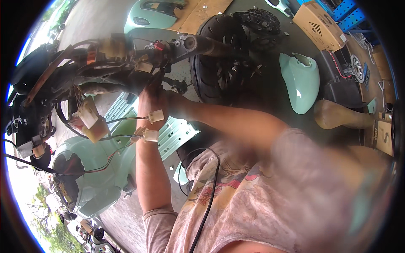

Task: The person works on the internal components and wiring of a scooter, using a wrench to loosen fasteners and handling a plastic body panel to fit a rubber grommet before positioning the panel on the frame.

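**Left hand (148, 103) and right hand (174, 103) meet beneath the wiring bundle (107, 76)**

We see both arms converge at the underside of the dark bundle, which runs across the upper left beside the metal frame tube (206, 45). The fingers are lost in shadow and blur there, so we cannot tell whether they are pinching, pressed together or spread. Meeting so closely, the hands probably share one small spot, each able to steady the other.

Two pale connectors, an upper one (156, 116) and a lower one (150, 135), sit on the ends of their wires in front of the left wrist and forearm; we judge that they dangle there simply because nothing clips them up. A larger connector cluster (88, 114) hangs to their left.

The mint-green fender (299, 86) lies on the floor near the cardboard box (319, 26), apart from the wiring, which presumably leaves the arms room.
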The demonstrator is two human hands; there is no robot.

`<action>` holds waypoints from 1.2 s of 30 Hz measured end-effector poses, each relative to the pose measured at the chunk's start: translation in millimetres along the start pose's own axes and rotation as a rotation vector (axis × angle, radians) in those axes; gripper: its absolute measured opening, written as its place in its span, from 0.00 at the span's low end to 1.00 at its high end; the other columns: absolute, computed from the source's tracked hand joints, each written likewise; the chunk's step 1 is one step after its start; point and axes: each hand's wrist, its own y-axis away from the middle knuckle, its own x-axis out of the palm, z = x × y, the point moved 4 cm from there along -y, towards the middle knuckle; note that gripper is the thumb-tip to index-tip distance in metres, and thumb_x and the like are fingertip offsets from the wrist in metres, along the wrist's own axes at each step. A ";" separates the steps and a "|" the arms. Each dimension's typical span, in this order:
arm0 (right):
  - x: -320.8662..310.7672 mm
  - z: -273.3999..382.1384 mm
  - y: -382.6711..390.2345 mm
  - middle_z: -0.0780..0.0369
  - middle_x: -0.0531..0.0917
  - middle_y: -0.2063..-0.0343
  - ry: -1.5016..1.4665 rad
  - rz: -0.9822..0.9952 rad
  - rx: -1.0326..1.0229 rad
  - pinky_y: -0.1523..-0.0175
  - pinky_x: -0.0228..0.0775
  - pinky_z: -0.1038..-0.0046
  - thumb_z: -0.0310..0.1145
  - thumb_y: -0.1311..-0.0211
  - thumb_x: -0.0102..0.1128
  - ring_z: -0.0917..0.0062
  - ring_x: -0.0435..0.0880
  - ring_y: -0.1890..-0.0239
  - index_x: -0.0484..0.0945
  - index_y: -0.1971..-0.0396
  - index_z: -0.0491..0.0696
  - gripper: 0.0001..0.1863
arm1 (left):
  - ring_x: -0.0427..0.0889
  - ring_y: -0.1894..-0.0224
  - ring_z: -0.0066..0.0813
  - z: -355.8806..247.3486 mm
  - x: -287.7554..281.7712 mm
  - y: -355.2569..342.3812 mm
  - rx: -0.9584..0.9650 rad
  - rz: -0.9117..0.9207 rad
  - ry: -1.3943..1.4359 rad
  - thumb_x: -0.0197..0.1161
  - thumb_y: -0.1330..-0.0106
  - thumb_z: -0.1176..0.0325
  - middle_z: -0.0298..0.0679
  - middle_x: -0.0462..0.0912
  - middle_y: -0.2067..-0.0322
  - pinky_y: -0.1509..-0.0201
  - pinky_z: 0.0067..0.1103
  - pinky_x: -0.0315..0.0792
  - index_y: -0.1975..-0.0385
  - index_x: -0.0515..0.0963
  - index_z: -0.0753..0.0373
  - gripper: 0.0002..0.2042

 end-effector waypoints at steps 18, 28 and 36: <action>-102.8 71.8 19.4 0.70 0.62 0.88 -0.311 0.310 0.668 0.82 0.54 0.79 0.41 0.34 0.44 0.86 0.58 0.88 0.68 0.78 0.49 0.15 | 0.80 0.69 0.38 35.6 27.5 -2.4 -0.048 -0.062 0.231 0.57 0.53 0.78 0.44 0.80 0.70 0.65 0.25 0.73 0.55 0.74 0.66 0.20; -10.7 -1.3 9.6 0.56 0.81 0.65 -0.054 0.153 0.148 0.57 0.72 0.73 0.28 0.42 0.53 0.75 0.79 0.59 0.74 0.58 0.42 0.12 | 0.78 0.58 0.50 8.4 5.7 5.3 0.183 -0.143 0.033 0.52 0.42 0.74 0.56 0.78 0.58 0.54 0.33 0.71 0.46 0.68 0.70 0.22; 11.4 -37.1 4.5 0.61 0.78 0.79 -0.520 0.086 0.090 0.71 0.71 0.72 0.31 0.43 0.55 0.75 0.78 0.77 0.76 0.66 0.44 0.08 | 0.76 0.58 0.53 10.2 -3.7 -2.2 0.053 0.031 -0.027 0.51 0.40 0.71 0.55 0.78 0.59 0.55 0.34 0.70 0.50 0.72 0.68 0.18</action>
